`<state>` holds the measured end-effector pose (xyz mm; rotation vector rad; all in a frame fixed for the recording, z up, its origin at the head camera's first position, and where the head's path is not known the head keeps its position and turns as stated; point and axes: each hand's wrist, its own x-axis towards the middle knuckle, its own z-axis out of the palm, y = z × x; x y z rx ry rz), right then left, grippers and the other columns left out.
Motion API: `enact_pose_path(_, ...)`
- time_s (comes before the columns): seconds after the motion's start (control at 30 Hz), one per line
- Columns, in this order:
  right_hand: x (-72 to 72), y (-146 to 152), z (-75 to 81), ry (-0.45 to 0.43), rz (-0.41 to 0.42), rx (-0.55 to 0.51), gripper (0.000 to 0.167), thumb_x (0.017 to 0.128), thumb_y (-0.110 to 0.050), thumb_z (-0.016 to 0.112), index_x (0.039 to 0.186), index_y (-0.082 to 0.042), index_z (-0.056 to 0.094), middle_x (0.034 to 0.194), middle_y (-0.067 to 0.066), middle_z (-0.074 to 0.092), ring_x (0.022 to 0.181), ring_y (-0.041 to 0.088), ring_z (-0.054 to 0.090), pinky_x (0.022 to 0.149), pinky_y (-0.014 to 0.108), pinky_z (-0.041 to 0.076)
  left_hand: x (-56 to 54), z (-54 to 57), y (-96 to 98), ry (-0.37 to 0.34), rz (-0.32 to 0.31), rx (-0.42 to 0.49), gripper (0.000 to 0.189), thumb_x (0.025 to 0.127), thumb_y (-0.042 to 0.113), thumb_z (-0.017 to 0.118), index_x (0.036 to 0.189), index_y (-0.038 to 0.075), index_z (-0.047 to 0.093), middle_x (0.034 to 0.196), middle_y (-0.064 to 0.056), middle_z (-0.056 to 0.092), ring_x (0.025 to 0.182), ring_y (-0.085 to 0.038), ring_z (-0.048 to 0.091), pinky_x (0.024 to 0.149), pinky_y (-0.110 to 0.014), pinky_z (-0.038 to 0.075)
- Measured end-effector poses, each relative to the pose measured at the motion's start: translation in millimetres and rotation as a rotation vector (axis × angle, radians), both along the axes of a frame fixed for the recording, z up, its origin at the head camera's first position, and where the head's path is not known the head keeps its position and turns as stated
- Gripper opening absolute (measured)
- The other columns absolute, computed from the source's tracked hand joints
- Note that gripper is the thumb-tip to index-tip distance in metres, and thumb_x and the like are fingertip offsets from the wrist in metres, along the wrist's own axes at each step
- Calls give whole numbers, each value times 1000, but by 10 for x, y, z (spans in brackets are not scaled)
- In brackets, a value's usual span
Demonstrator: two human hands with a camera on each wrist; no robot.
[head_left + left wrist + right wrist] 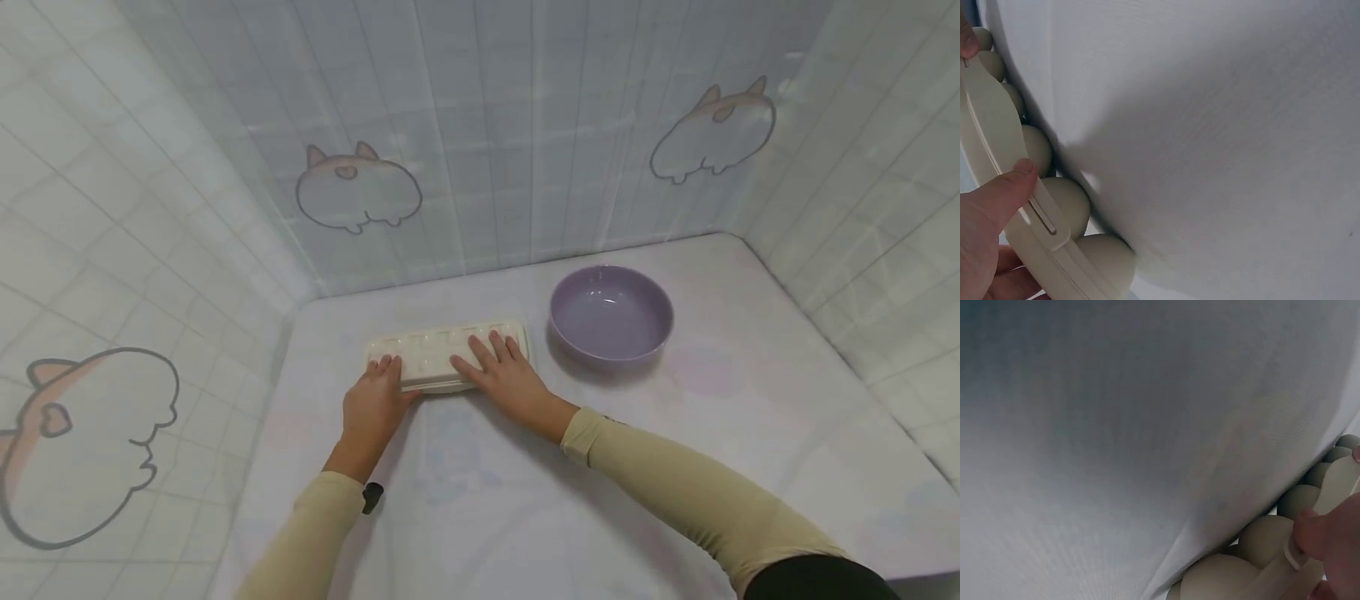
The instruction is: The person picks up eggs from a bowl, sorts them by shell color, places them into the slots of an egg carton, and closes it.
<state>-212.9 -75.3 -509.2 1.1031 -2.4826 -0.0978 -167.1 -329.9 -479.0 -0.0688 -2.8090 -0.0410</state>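
Note:
A closed cream plastic egg carton (431,367), its bottom a row of rounded cups (1063,200), lies on the white tabletop. My left hand (372,408) grips its left end, fingers on the lid and the thumb (1013,187) against the front lip beside a slotted tab. My right hand (513,387) lies across the right part of the lid with its fingers spread and fairly straight. The right thumb (1319,534) presses the front rim, above the cups. The carton's inside is hidden.
A purple bowl (611,317) stands right of the carton, towards the back. Pale walls with animal drawings enclose the tabletop (465,492) at the back and on both sides.

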Motion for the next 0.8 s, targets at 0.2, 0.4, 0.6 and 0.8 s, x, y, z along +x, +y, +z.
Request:
enact_pose_path(0.2,110,13,-16,14,8,-25,69,101,-3,66,162,-26,42,162,18,48,145,48,52,116,60,49,106,-11,-2,15,-2,-22,76,77,38,95,136,-1,68,136,-23,71,124,-44,70,89,-57,63)
enact_pose_path(0.4,187,32,-15,33,6,-36,66,102,-4,65,160,-26,45,161,18,50,144,47,54,116,59,50,187,-13,13,54,-21,-34,77,75,39,96,134,-2,69,133,-23,72,122,-44,72,86,-56,64)
enact_pose_path(0.6,217,51,-39,33,-4,-51,62,102,-5,64,159,-27,47,159,17,52,142,47,55,115,59,51,204,-45,57,70,-32,-27,78,73,38,97,133,-3,69,133,-24,72,121,-44,71,92,-54,63)
enact_pose_path(0.8,204,72,-48,-122,-1,-12,63,106,-6,58,163,-27,41,165,18,45,148,49,48,118,61,47,226,-147,102,26,-2,-2,78,77,36,95,137,-3,66,138,-25,69,128,-45,68,101,-54,60)
